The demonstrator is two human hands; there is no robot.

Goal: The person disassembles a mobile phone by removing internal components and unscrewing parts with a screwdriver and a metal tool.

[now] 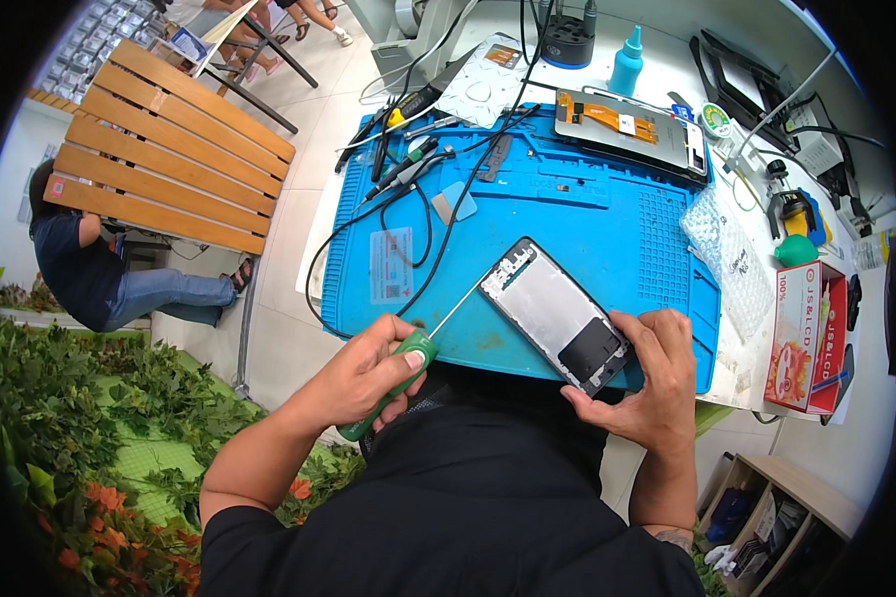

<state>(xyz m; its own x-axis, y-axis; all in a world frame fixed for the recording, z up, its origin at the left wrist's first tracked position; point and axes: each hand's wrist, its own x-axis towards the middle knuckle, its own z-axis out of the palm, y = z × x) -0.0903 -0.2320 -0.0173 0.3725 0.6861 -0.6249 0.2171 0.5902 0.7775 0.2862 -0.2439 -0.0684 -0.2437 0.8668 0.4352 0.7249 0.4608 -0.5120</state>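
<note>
In the head view, we see our left hand [373,378] with its fingers wrapped round a green screwdriver [422,344], tip at the top corner of a phone frame [548,308]; our right hand [659,373] grips that frame's lower end over the blue mat [528,214]. We seem partway: the frame lies open, the screen panel [667,144] apart, unjoined.

Left hand [368,376] grips green tool [420,347], right hand [659,376] phone frame [548,308].

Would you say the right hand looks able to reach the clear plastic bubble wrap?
Probably yes: the bubble wrap lies uncovered nearby, though the right hand holds a black-rimmed, silver rectangular phone frame.
</note>
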